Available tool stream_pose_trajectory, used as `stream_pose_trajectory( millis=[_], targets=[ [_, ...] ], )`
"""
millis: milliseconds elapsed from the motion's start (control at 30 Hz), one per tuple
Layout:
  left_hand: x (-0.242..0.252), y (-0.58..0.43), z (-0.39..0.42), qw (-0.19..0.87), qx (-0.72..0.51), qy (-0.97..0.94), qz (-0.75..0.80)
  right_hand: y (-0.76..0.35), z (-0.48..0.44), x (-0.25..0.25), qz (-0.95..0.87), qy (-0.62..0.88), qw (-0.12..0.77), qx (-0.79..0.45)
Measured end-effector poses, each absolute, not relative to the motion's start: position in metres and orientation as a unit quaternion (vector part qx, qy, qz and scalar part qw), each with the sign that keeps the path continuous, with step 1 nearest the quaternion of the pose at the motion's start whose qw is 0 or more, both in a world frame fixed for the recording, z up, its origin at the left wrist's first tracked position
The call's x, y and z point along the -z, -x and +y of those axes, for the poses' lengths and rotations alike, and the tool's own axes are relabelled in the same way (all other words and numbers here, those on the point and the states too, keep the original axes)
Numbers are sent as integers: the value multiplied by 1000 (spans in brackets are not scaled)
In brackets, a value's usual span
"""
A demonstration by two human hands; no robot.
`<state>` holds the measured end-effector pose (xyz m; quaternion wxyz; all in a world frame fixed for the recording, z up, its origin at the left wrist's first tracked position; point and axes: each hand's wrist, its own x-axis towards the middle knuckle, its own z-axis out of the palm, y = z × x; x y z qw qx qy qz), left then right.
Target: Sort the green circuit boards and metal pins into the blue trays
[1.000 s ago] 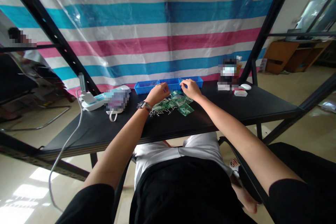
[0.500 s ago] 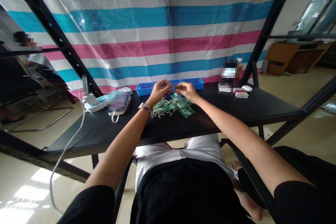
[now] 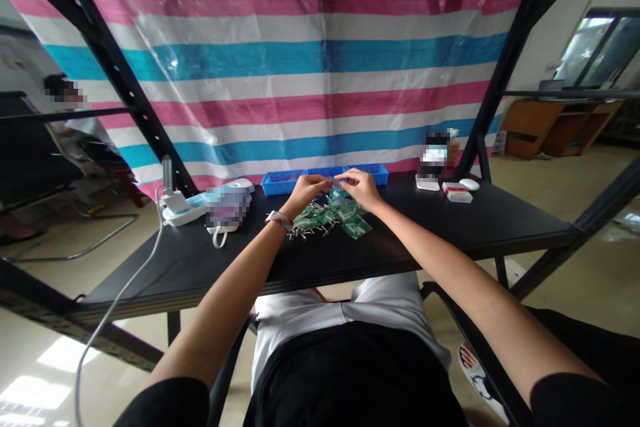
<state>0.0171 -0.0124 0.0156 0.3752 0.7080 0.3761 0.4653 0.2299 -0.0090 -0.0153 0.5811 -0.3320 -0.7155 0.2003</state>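
Note:
My left hand [image 3: 306, 192] and my right hand [image 3: 362, 188] meet above the table, fingertips pinched close together. Between them is a small, clear, bluish piece of thin plastic [image 3: 337, 183], mostly hidden by the fingers; it may be a little bag, but I cannot be sure. Right below lies a loose pile of green flat packets [image 3: 356, 227], with many short silvery pins or screws [image 3: 305, 233] sticking out on its left side. A blue divided tray [image 3: 280, 184] stands just behind my hands, its contents partly hidden. A woven band [image 3: 279, 219] circles my left wrist.
On the black table [image 3: 425, 233], a white power strip [image 3: 193, 210] and a pouch with a strap [image 3: 227, 210] lie left. A phone on a stand [image 3: 434, 157], small box [image 3: 457, 193] and white mouse [image 3: 470, 184] are right. Striped sheeting hangs behind; a person [image 3: 80, 123] sits far left.
My hands have drawn closer together, with the clear plastic now more covered by the fingers. The whole view has shifted, so the table appears slightly lower.

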Motion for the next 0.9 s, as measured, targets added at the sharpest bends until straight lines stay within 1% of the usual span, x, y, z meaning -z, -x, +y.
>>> stream_pose_trajectory(
  millis=[167, 267, 400, 533, 600, 733, 900],
  targets=[
    [-12, -17, -10, 369, -492, -699, 366, -229, -7, 14, -604, 362, 574, -418],
    [-13, -18, -11, 371, -483, -710, 353, -228, -7, 14, -594, 350, 567, -451],
    [-11, -19, -11, 348, -469, -734, 346, -224, -10, 14, -620, 328, 584, -408],
    [-7, -19, -8, 295, -480, -719, 407, -225, -11, 14, -638, 347, 599, -338],
    [-7, -20, -7, 323, -467, -707, 422, -226, -11, 14, -644, 350, 601, -320],
    [-12, -21, -11, 402, -444, -690, 407, -228, -9, 17, -666, 340, 601, -283],
    [-14, -21, -14, 417, -443, -689, 395, -230, -7, 17, -709, 363, 569, -205]
  ],
)
